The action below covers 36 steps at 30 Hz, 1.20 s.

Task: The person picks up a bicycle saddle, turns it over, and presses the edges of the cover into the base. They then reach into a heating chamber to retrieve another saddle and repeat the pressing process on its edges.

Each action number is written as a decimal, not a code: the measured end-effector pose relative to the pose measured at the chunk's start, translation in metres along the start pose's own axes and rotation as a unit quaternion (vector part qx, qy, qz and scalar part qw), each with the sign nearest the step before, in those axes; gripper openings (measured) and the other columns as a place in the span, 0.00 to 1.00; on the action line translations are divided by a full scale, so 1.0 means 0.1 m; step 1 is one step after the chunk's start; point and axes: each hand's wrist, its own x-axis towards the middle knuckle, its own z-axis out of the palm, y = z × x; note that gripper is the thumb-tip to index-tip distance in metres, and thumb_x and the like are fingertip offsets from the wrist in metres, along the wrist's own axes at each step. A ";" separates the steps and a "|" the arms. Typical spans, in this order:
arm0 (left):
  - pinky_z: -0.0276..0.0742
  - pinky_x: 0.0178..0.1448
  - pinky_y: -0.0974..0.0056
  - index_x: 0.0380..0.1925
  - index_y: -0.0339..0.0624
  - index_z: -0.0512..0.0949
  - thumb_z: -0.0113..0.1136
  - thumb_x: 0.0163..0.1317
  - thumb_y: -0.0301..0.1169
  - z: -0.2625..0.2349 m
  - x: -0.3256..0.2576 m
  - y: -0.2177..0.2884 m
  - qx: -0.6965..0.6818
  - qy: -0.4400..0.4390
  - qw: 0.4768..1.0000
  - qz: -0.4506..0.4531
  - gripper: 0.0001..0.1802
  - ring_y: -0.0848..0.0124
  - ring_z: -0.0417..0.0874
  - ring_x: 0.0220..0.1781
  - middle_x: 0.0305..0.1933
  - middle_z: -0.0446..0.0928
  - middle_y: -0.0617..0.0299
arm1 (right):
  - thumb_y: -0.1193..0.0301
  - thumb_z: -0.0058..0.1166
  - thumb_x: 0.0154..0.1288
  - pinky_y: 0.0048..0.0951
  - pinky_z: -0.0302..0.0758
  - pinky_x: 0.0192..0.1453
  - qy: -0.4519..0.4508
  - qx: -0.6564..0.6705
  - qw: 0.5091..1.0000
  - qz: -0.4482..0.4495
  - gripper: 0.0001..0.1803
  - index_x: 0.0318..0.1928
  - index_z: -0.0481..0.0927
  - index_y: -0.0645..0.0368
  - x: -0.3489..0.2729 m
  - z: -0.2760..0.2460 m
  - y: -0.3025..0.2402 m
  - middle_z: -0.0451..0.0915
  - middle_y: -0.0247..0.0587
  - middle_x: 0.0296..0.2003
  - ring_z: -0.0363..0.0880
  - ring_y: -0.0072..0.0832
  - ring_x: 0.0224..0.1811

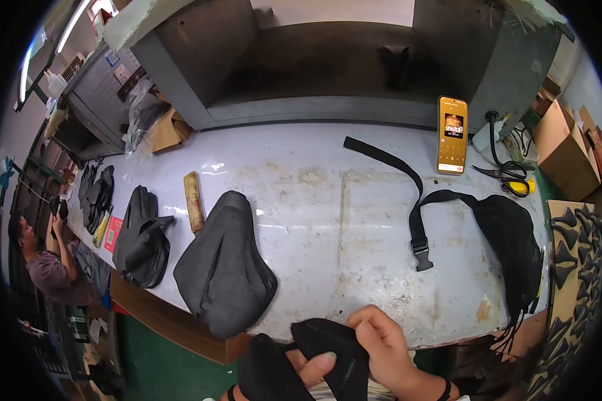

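Black fabric piece [334, 354] sits below the counter's [314, 200] front edge, pinched by left hand [308, 371] thumb and gripped by right hand [388, 351] fingers. Finished-looking grey bag [224, 264] overhangs front-left edge; black bag with strap [515, 240] at right edge. By my judgement, work is midway; counter centre open.

Worktable [314, 200]: glossy white top, stained and scuffed. Bag stack [224, 267]: matt dark grey cloth. Strap [408, 180]: black woven webbing, plastic buckle [423, 254]. Mesh bag [515, 247]: black netting. Phone [452, 135]: glossy, lit. Boxes [565, 150]: brown cardboard.
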 end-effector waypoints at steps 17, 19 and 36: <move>0.67 0.55 0.62 0.54 0.33 0.68 0.64 0.61 0.33 0.19 0.64 -0.86 -0.301 -0.249 0.921 -0.014 0.25 0.68 0.77 0.47 0.45 0.76 0.57 | 0.63 0.54 0.69 0.25 0.75 0.45 -0.199 -0.008 0.969 0.150 0.19 0.40 0.83 0.71 -0.21 -0.29 -0.13 0.84 0.40 0.34 0.81 0.24 0.37; 0.67 0.58 0.62 0.58 0.32 0.66 0.65 0.60 0.33 0.19 0.65 -1.03 -0.330 -0.280 0.902 -0.013 0.29 0.68 0.76 0.50 0.48 0.76 0.56 | 0.62 0.55 0.68 0.27 0.76 0.44 -0.215 -0.075 0.974 0.019 0.20 0.41 0.83 0.72 -0.19 -0.31 -0.10 0.85 0.47 0.39 0.82 0.26 0.38; 0.68 0.64 0.61 0.63 0.26 0.63 0.57 0.65 0.28 0.06 0.37 -0.43 -0.239 0.018 0.939 0.246 0.29 0.72 0.76 0.51 0.47 0.80 0.56 | 0.77 0.56 0.64 0.30 0.75 0.53 -0.101 -0.136 0.978 -0.123 0.12 0.47 0.73 0.68 -0.16 -0.28 -0.07 0.76 0.55 0.52 0.78 0.29 0.51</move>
